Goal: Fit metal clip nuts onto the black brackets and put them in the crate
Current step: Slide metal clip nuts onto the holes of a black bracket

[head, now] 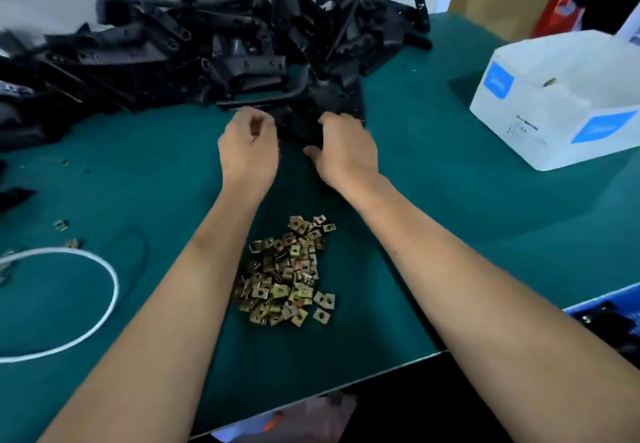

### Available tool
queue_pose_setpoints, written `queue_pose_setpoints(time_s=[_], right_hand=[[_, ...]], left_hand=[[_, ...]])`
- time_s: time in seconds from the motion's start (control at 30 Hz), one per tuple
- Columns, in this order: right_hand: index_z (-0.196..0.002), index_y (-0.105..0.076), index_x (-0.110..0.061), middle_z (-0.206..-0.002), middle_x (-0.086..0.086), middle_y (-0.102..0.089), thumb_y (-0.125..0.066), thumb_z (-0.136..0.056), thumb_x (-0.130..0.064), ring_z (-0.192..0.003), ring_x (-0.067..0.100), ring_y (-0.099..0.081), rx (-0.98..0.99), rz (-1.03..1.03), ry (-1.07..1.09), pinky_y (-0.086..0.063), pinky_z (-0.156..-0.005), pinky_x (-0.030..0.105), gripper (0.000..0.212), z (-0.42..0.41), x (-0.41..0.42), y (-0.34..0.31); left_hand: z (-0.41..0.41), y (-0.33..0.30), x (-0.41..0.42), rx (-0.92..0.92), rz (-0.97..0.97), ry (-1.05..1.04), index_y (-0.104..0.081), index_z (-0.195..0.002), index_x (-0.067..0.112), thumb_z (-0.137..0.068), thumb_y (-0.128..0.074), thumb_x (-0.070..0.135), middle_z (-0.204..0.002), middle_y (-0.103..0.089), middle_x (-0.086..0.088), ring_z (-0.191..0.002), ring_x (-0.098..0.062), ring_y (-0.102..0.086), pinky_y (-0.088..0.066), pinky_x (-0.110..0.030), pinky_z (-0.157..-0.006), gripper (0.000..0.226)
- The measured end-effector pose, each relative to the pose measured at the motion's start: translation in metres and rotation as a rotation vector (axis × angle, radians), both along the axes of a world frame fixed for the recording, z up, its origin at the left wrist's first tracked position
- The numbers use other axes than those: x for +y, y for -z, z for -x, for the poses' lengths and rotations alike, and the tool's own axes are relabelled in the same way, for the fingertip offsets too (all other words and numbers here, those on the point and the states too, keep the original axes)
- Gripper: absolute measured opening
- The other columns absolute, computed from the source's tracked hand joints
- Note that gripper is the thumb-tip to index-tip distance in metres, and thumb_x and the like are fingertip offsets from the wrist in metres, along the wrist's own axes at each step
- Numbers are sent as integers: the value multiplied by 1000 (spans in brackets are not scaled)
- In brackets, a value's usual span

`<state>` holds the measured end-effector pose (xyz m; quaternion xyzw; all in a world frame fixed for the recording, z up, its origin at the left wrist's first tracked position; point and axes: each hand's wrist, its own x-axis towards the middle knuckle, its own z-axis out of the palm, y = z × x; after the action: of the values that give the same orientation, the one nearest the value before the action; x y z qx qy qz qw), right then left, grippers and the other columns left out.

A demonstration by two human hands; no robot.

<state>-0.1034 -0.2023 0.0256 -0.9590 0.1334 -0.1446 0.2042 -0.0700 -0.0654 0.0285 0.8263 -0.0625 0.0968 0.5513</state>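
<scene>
bracket (308, 124) lies between both hands, right hand (346, 151) gripping it, left hand (247, 151) curled, contents unclear.

White carton (550, 96), right side of table: blue label panels on side walls, faint pale mark on each, illegible. Small dark print lines on front wall beside lower blue panel, too small and blurred to read. Red bag (562, 13) behind carton: pale marking, illegible. No legible text, brand, number or sign anywhere in view.
</scene>
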Motion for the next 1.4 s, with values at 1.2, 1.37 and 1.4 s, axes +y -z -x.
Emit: queue_pose_setpoints(time_s=[1.2,1.37,1.4], right_hand=[[-99,-80,-21,-96,-7,-70,-81,-81,-52,-86,11,-64,61,-222,-743,-49,-77,31,35,26,36,-5],[-91,-80,-32,-92,-16,-67,-91,-72,-43,-96,3,-62,352,-233,-954,-47,-88,27,24,32,32,-12],[-91,-80,-31,-93,-16,-66,-91,-74,-41,-96,4,-61,358,-214,-969,-46,-88,26,23,32,33,-12]], left_hand=[[-14,-20,84,553,1062,201,-56,-106,21,-100,-56,54,-103,-64,-10,-59,-11,-49,-32,-20,-51,34],[-22,-24,99,192,695,-35,-62,-112,24,-97,-44,69,-101,-61,0,-72,-16,-55,-45,-29,-62,51],[-22,-22,102,46,519,-52,-64,-113,27,-97,-43,67,-103,-63,8,-83,-13,-58,-49,-30,-76,48]])
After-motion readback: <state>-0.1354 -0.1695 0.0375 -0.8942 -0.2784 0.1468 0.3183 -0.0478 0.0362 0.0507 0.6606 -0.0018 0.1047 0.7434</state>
